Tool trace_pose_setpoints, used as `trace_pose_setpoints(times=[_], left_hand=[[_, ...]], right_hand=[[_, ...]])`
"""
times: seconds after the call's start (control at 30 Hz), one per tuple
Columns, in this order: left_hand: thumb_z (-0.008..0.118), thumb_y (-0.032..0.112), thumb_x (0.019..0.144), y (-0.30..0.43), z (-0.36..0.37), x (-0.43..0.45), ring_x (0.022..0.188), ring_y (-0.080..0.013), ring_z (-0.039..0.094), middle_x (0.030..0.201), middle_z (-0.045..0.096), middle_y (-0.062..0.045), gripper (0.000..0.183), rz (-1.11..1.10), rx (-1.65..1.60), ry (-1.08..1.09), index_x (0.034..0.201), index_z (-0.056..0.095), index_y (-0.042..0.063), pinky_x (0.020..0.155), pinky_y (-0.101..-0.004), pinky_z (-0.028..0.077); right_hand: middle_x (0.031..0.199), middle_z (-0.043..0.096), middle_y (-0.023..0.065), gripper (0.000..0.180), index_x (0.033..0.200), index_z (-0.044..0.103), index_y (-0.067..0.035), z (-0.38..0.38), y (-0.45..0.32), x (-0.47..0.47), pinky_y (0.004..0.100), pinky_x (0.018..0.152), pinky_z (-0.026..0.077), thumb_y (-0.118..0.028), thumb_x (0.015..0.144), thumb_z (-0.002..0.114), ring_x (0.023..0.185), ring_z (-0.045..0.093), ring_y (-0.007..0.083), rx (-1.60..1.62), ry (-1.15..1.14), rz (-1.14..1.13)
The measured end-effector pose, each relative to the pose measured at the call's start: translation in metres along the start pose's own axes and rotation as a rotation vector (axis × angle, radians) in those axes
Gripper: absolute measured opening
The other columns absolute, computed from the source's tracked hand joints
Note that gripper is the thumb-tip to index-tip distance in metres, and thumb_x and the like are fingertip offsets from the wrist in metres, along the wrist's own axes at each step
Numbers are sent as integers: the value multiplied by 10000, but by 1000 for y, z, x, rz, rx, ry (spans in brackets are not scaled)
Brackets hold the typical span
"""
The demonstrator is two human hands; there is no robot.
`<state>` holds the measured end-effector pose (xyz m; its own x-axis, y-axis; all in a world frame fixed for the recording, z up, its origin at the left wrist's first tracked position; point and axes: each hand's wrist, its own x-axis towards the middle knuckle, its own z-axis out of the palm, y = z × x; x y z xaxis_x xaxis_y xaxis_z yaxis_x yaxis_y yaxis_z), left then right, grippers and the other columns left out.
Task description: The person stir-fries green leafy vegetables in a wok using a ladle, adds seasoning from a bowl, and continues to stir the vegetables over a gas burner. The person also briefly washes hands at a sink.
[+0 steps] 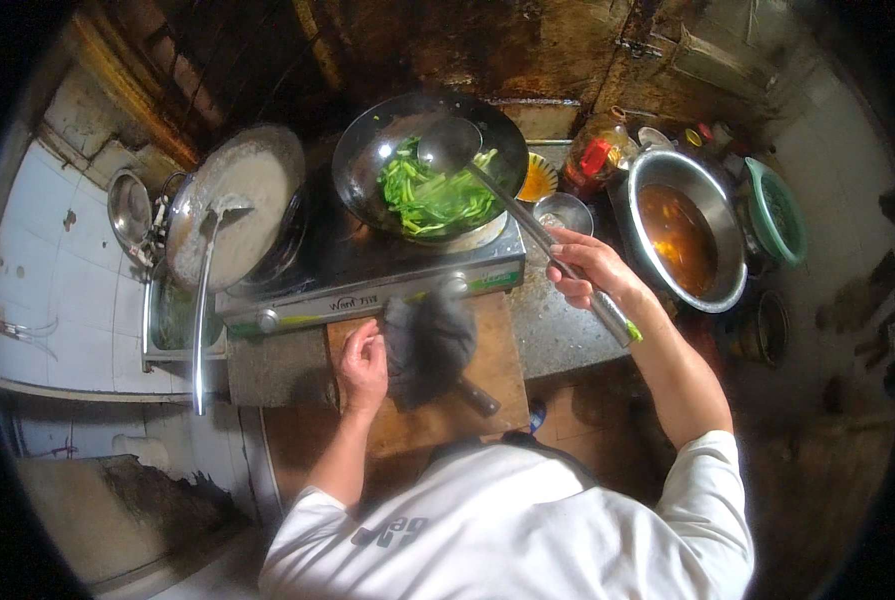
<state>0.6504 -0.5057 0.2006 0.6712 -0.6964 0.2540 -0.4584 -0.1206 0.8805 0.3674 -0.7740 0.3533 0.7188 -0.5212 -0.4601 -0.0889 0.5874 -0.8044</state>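
My right hand (590, 266) grips the long metal handle of a ladle (451, 144), and a bit of green leaf sticks to the handle's end. The ladle's bowl is inside a dark wok (357, 180), over chopped leafy greens (436, 191). The wok sits on the right side of a gas stove (372, 296). Loosely curled, my left hand (363, 367) is beside a dark grey cloth (428, 349) and seems to hold nothing. Under the cloth is a wooden board (500, 337), with a knife handle (479, 397) showing near its front edge.
A second pan (260, 187) of whitish liquid holds a spatula (207, 300) on the left. At right are a metal basin (732, 247) of reddish-brown broth, a small metal bowl (578, 214), a patterned bowl (539, 178), a large bottle (590, 154) and a green basin (781, 217).
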Motion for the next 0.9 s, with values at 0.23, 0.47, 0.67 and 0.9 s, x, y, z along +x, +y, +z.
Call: trace_pose_setpoints(times=[0.23, 0.47, 0.67, 0.9], left_hand=[[636, 34, 945, -6, 2, -9, 918, -168, 673, 1090, 679, -105, 273, -23, -3, -36, 1214, 665, -3, 816, -299, 561], [644, 45, 954, 1, 4, 2, 970, -160, 656, 1102, 670, -99, 264, -86, -77, -48, 1212, 660, -9, 854, -294, 549], [649, 44, 954, 13, 10, 20, 968, -156, 661, 1133, 662, -89, 265, 27, -103, -37, 1214, 657, -6, 845, -291, 550], [660, 20, 927, 45, 12, 61, 914, -180, 674, 1121, 664, -102, 244, 131, -43, 24, 1170, 675, 9, 789, -297, 563]], right_hand=[[791, 583, 70, 523, 1531, 354, -91, 1, 6, -16, 193, 344, 325, -142, 1032, 497, 422, 414, 47, 212, 14, -15], [774, 568, 61, 536, 1536, 350, -85, 0, 8, -26, 193, 338, 342, -130, 1025, 507, 411, 409, 44, 214, 19, -33], [757, 568, 59, 519, 1530, 360, -81, -6, 7, -44, 188, 338, 343, -115, 1030, 495, 410, 424, 47, 278, -53, -109], [750, 578, 67, 535, 1535, 353, -66, -1, 7, -62, 193, 330, 356, -90, 1020, 498, 408, 445, 61, 242, -83, -160]])
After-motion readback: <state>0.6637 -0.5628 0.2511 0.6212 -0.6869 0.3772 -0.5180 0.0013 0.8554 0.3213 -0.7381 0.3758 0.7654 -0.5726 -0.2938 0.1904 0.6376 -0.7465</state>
